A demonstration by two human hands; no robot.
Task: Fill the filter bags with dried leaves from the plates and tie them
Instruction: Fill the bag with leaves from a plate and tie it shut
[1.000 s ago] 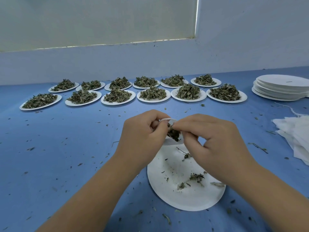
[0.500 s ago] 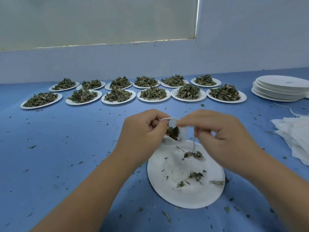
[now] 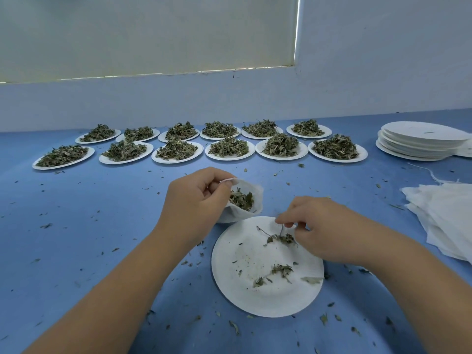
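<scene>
At the middle of the blue table (image 3: 97, 251), just beyond the far left rim of the near plate (image 3: 265, 300), the filter bag (image 3: 251, 213) hangs open-mouthed with dried leaves (image 3: 241, 200) showing inside. The left hand (image 3: 196, 203) grips its left edge, fingers curled and thumb pinching the rim, and hides that side of the bag. The right hand (image 3: 321, 226) hovers over the plate's far right part, thumb and forefinger pinching a thin stem above a small clump of leaves (image 3: 282, 238); it covers that stretch of rim. A second sparse clump (image 3: 281, 270) lies nearer on the plate. Leaf crumbs are scattered across the table. Far back, twelve heaped plates (image 3: 229, 149) stand in two rows. At the far right sits a stack of empty plates (image 3: 421, 143), and nearer on the right lies a pile of flat white bags (image 3: 444, 215).
</scene>
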